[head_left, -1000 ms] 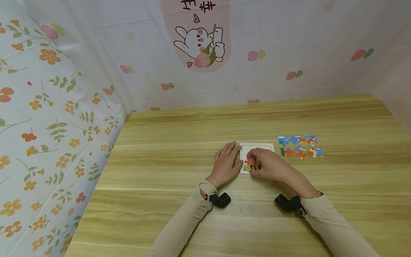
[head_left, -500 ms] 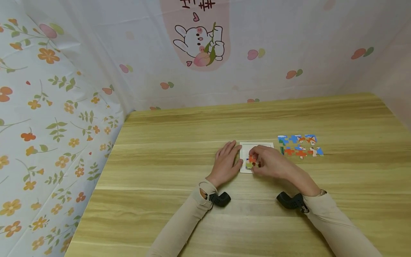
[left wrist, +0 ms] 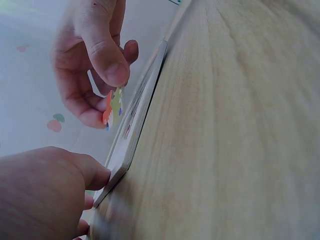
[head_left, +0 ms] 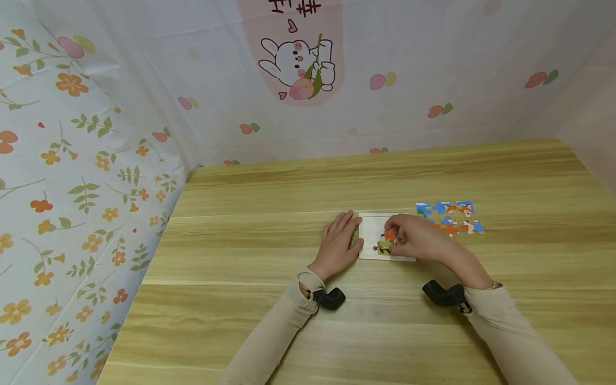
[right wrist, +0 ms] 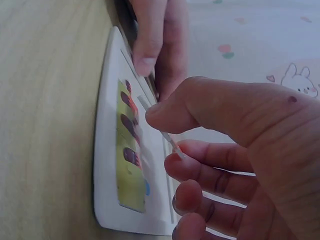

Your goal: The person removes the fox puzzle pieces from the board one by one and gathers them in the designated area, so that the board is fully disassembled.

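A shallow white puzzle tray (head_left: 368, 229) lies flat on the table. Along its near side, the right wrist view shows a green strip of laid puzzle picture (right wrist: 131, 186) with brown legs. My right hand (head_left: 423, 238) pinches an orange-and-green puzzle piece (left wrist: 115, 107) between thumb and fingertips, raised above the tray and seen edge-on in the right wrist view. My left hand (head_left: 338, 243) rests on the table with its fingers extended, thumb and forefinger touching the tray's left edge. The right hand hides part of the tray.
Several loose puzzle pieces (head_left: 466, 209) in blue, orange and white lie in two rows right of the tray, partly behind the right hand. A printed cloth (head_left: 404, 48) hangs behind the wooden table (head_left: 269, 230); a floral one hangs at left.
My right hand has moved rightward over the tray with the pinched puzzle piece, from near the tray's left side towards its middle. The left hand stays at the edge.
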`<action>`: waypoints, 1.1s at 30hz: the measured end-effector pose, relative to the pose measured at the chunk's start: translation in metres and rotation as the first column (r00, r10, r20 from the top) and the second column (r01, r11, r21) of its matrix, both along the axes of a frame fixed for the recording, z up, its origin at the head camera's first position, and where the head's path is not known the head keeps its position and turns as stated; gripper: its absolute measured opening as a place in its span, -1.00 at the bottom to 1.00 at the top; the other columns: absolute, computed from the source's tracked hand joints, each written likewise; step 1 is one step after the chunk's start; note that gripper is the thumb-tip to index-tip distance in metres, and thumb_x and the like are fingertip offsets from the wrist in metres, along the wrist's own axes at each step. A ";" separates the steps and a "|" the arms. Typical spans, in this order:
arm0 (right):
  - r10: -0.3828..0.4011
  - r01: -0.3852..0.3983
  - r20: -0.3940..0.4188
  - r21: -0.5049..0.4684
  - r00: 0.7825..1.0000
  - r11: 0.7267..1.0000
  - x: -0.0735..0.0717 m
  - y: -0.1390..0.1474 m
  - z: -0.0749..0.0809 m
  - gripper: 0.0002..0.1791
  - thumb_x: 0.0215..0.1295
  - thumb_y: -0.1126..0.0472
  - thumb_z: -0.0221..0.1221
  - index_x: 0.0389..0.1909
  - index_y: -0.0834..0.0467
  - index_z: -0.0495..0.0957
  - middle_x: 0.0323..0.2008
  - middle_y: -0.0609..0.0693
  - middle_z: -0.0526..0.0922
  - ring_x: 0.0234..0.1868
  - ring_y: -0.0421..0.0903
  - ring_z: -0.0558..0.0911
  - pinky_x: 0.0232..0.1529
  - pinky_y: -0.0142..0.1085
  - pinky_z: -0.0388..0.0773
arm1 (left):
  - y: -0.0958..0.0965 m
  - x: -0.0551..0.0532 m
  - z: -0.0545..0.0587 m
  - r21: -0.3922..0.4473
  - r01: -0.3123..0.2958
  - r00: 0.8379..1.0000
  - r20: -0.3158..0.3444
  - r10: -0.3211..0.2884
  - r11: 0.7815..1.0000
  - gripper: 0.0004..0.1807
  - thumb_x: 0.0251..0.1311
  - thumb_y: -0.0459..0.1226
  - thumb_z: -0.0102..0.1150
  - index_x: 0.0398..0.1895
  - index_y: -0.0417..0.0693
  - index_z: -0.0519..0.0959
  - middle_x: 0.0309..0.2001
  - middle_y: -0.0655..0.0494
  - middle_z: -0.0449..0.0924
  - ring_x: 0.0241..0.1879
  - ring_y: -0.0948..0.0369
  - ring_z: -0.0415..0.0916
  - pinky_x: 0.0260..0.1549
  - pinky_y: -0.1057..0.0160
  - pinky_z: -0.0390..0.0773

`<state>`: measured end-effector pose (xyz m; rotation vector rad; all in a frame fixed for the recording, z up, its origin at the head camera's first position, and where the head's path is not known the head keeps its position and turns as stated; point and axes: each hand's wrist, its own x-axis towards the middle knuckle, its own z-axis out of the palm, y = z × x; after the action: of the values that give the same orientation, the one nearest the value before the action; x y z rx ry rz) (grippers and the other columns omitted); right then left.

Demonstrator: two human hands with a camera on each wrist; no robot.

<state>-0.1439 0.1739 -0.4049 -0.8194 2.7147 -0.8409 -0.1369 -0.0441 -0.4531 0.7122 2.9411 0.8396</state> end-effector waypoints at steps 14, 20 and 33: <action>-0.008 0.008 0.034 -0.010 0.999 1.000 -0.001 0.005 0.006 -0.62 -0.02 0.30 0.30 -0.14 0.31 0.50 -0.42 -0.05 0.52 -0.58 -0.22 0.39 -0.51 -0.30 0.39 | 0.000 -0.001 0.000 0.005 -0.004 1.000 0.000 0.004 1.000 -0.46 0.30 -0.14 -0.06 0.33 -0.07 0.27 0.40 -0.01 0.07 0.39 0.14 -0.10 0.27 0.11 -0.08; -0.029 0.029 0.011 -0.012 1.000 0.999 0.001 0.010 0.010 -0.64 0.00 0.26 0.29 -0.15 0.28 0.50 -0.36 -0.02 0.52 -0.61 -0.22 0.35 -0.57 -0.32 0.34 | 0.001 0.000 0.000 0.010 0.004 1.000 0.012 -0.004 1.000 -0.46 0.29 -0.14 -0.07 0.33 -0.07 0.27 0.40 -0.02 0.06 0.39 0.12 -0.10 0.28 0.09 -0.09; -0.050 0.060 -0.161 0.062 0.986 0.996 0.003 0.048 0.009 -0.68 -0.06 0.22 0.32 -0.23 0.20 0.57 -0.39 -0.08 0.48 -0.52 -0.21 0.33 -0.49 -0.30 0.31 | 0.000 0.001 0.000 0.038 0.013 1.000 -0.001 -0.013 0.999 -0.48 0.30 -0.17 -0.08 0.31 -0.14 0.29 0.39 -0.07 0.09 0.39 0.08 -0.08 0.26 0.04 -0.05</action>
<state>-0.1405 0.2219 -0.3958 -0.8347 2.8995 -0.7200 -0.1362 -0.0440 -0.4528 0.7324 2.9258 0.8975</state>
